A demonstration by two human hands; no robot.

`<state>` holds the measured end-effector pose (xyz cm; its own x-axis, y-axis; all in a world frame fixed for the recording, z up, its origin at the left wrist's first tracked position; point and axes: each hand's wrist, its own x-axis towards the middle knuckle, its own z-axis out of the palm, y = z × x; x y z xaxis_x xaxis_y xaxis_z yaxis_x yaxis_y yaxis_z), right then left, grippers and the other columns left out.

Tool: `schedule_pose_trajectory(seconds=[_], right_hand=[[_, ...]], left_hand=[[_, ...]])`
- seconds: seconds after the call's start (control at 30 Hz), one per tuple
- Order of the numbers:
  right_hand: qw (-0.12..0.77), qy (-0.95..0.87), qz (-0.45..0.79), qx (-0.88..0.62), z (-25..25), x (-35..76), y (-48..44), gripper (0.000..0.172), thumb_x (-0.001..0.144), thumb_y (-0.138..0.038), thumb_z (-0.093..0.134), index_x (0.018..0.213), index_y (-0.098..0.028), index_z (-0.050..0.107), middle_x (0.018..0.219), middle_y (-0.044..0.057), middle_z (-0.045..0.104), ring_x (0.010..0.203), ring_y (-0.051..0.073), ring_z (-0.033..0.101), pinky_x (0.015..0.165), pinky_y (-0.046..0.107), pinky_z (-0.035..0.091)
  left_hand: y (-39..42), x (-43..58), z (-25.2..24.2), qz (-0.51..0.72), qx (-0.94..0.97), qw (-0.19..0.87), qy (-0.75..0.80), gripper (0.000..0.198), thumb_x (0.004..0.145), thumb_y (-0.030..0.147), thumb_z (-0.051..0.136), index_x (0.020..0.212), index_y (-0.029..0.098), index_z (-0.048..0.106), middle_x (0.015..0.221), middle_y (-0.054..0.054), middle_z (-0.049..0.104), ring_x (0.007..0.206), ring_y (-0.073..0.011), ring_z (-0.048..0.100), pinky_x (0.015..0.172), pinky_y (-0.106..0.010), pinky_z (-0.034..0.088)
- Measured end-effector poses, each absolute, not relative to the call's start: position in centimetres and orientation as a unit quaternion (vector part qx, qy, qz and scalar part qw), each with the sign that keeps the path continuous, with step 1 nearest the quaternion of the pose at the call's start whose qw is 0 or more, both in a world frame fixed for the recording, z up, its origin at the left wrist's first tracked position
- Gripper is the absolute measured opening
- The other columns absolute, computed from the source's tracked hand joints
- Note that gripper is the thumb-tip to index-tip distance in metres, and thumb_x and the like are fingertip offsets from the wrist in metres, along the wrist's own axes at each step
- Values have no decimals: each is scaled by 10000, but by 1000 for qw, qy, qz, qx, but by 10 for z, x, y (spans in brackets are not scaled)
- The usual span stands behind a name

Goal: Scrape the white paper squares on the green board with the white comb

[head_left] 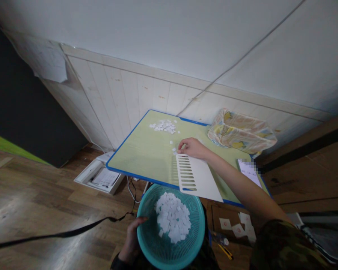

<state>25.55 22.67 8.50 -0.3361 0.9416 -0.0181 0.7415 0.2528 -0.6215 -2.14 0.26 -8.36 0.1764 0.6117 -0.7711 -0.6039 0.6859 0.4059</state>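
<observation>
My left hand (132,240) grips the left rim of a teal plastic basket (154,245) held below the table's near edge; a heap of small white pieces (173,221) lies in it. My right hand (192,147) reaches over the light green table (146,150), fingers curled on the top end of a white slotted plate (198,176), beside a few loose white pieces (174,150). The plate lies flat and overhangs the near edge. A pile of white pieces (163,126) sits at the table's far left.
A patterned cloth bag (240,131) stands at the table's far right, a phone (249,171) near the right edge. A white tray with papers (100,176) lies on the wooden floor to the left. A black strap (59,234) crosses the floor. Scraps and pens lie below right.
</observation>
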Motion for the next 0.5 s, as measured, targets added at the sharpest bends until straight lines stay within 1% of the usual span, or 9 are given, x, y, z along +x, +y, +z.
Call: schedule_pose_trajectory(seconds=[0.1,0.2,0.27,0.3,0.37,0.43,0.5], right_hand=[[200,-770,263,-546,86,254,227,287,825,-442,619,830,-166,700,694,13,692,631,122,603,594,213,402],[208,-755,244,-572,92,261,227,526,883,-602,463,703,-151,664,613,16,654,587,129,576,557,221,377],[209,-726,245,-608,98,272,227,665,877,-701,359,622,-147,624,569,26,627,554,137,568,516,229,355],[212,-706,249,-629,101,279,226,706,861,-739,330,604,-146,614,558,32,618,541,142,569,495,232,345],[221,-670,257,-661,106,296,223,727,817,-787,349,594,-146,609,535,36,600,515,148,564,462,237,330],[244,-646,263,-674,111,315,218,694,776,-797,422,590,-152,597,506,23,568,476,137,527,438,239,313],[289,-629,260,-673,113,335,212,642,755,-777,491,592,-162,578,494,1,533,449,116,474,426,236,297]], left_hand=[[4,-22,-84,399,7,765,505,100,654,156,667,617,113,748,546,-79,737,469,-215,631,506,-328,507],[5,-23,-84,403,3,764,504,86,635,151,677,598,106,742,528,-78,729,465,-214,632,509,-328,511],[5,-23,-83,406,1,764,502,87,629,153,684,616,95,747,549,-87,738,477,-218,641,516,-330,516],[5,-23,-83,409,1,763,500,83,626,151,686,621,96,748,554,-83,740,479,-215,642,519,-327,517],[5,-23,-82,417,-2,761,498,64,622,145,686,602,115,738,544,-60,736,474,-206,636,516,-321,515],[5,-23,-82,420,-6,759,498,64,622,142,684,572,130,722,519,-46,724,461,-204,628,499,-319,507],[5,-24,-82,419,-14,760,496,72,625,140,686,560,126,714,508,-51,718,449,-204,623,483,-318,498]])
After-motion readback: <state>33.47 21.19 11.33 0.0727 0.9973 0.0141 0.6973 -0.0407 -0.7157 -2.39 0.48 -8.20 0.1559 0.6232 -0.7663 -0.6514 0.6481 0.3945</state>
